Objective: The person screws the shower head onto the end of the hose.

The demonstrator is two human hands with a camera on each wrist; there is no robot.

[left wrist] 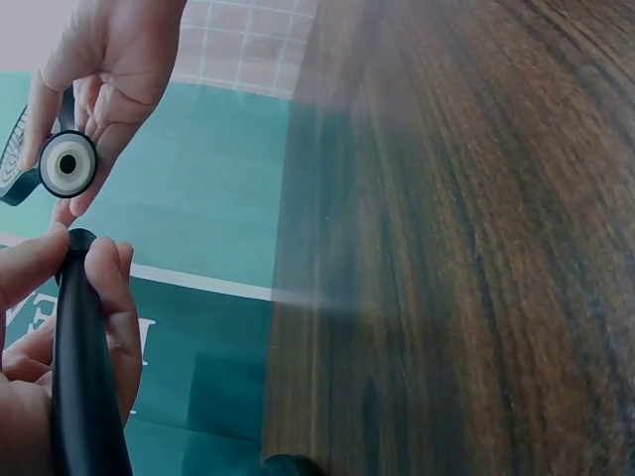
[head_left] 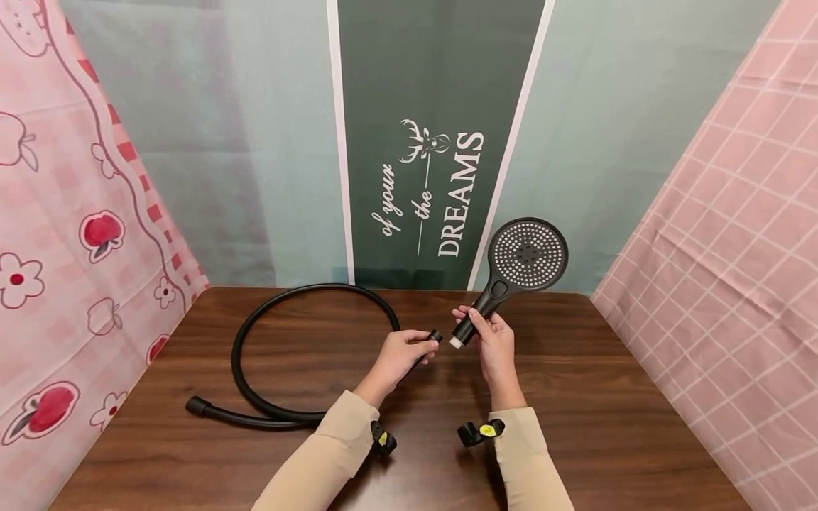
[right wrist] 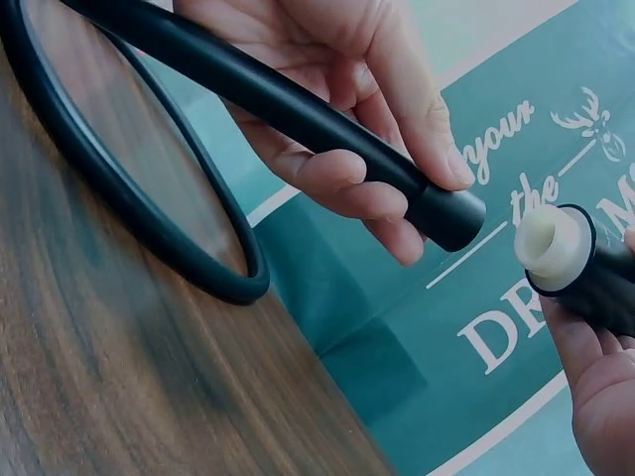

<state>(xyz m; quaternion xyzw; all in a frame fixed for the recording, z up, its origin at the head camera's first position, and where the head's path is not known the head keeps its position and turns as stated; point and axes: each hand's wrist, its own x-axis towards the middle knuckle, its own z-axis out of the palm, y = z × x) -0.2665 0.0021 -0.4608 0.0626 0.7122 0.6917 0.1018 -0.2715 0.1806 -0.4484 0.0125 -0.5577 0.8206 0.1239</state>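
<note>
Between the thumb and fingers of my left hand (head_left: 399, 357), the end of a black shower hose (right wrist: 298, 114) is pinched, its connector (right wrist: 451, 216) pointing at the shower head. My right hand (head_left: 497, 348) grips the handle of a black shower head (head_left: 529, 254), held up with its round nozzle face toward the head camera. A white threaded end (head_left: 456, 342) sticks out of the handle's bottom. In the right wrist view this end and the hose connector face each other with a small gap between them, not touching.
The rest of the hose loops over the brown wooden table (head_left: 575, 426), its other end (head_left: 199, 406) lying at the left. A green cloth with white lettering (head_left: 460, 195) hangs behind, with pink patterned cloths (head_left: 722, 248) at both sides.
</note>
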